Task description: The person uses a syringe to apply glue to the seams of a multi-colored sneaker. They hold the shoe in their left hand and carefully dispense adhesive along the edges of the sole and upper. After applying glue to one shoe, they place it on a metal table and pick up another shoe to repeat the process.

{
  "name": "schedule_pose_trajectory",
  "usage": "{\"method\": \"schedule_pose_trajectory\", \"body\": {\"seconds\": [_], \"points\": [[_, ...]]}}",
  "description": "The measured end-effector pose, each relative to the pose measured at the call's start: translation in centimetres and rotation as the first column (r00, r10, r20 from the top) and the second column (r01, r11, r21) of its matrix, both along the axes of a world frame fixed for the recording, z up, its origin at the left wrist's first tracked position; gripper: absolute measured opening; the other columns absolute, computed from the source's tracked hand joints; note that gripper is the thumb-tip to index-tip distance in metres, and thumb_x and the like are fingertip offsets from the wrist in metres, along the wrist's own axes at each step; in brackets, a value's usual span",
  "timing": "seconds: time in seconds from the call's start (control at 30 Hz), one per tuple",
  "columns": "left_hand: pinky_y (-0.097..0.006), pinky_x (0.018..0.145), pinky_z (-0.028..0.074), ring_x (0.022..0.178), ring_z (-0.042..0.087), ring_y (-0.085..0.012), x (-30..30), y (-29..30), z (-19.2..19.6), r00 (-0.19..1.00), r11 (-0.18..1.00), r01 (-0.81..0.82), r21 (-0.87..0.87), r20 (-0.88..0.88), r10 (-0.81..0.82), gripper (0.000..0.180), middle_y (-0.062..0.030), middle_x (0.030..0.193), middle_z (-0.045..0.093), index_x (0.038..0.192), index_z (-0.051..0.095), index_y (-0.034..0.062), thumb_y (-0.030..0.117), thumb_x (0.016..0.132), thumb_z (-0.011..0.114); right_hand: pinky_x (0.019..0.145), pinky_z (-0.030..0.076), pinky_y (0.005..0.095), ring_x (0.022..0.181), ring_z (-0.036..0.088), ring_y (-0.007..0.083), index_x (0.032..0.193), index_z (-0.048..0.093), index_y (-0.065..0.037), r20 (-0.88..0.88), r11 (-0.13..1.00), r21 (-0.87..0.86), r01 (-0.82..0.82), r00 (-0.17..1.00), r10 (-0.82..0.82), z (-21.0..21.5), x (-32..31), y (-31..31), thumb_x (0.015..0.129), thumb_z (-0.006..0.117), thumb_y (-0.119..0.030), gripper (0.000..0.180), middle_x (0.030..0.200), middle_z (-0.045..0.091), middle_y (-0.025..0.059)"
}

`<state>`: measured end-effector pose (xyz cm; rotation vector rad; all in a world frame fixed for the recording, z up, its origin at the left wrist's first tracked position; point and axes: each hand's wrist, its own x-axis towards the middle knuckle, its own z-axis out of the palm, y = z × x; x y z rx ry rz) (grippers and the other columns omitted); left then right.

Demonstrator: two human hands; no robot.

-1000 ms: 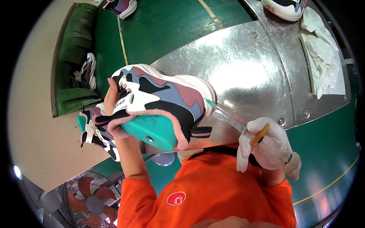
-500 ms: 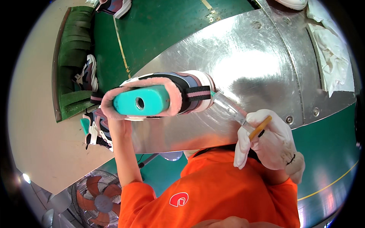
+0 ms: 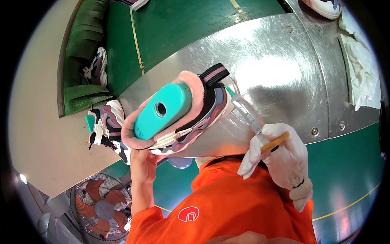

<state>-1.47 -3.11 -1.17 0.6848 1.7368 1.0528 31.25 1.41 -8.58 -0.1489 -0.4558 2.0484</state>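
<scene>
Shoe (image 3: 203, 116): swung round since half a second ago; its heel loop (image 3: 215, 75) now points to the upper right, and it is held over the near edge of the metal counter (image 3: 272, 110).
Teal form (image 3: 166, 112): inside the shoe's collar, hole facing up.
Left hand (image 3: 143, 164): bare, gripping the shoe from below at its front; most fingers are hidden.
Right hand (image 3: 280, 148): gloved, closed round the back of the syringe (image 3: 246, 112).
Teal nozzle (image 3: 230, 90): at the heel's sole edge; contact cannot be told.
Steadiness: best, I judge, to let the left hand do the turning, slowly, with the right hand nearly still.
Pressure: should stay light and even, the nozzle following the sole edge and kept clear of the fabric and heel loop.
</scene>
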Motion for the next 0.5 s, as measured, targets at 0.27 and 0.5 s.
{"method": "schedule_pose_trajectory", "body": {"seconds": [0.27,0.5], "points": [[-0.045,0.08,0.061,0.107,0.064,-0.028,0.9,-1.3,0.6,0.996,0.998,0.038,-0.055,0.086,-0.034,0.051,-0.0159,0.127,0.057,0.134,0.044,-0.0039,0.031,0.097,0.054,0.067,0.058,0.0447,0.08,0.065,0.038,0.133,0.042,-0.002,0.028,1.0,0.021,0.02,0.999,-0.02,0.5,-0.1,-0.1,0.092,0.061,-0.029,0.053,0.094,0.057,0.0199],[-0.042,0.086,0.059,0.102,0.067,-0.0284,1.5,-1.6,1.0,0.988,0.995,0.062,-0.083,0.146,-0.05,0.047,-0.0195,0.118,0.062,0.122,0.048,-0.0093,0.033,0.101,0.048,0.068,0.058,0.0438,0.082,0.065,0.0368,0.134,0.041,-0.002,0.048,0.997,0.067,0.048,0.998,-0.051,0.6,-0.4,-0.3,0.092,0.061,-0.029,0.053,0.094,0.057,0.0195]]}}
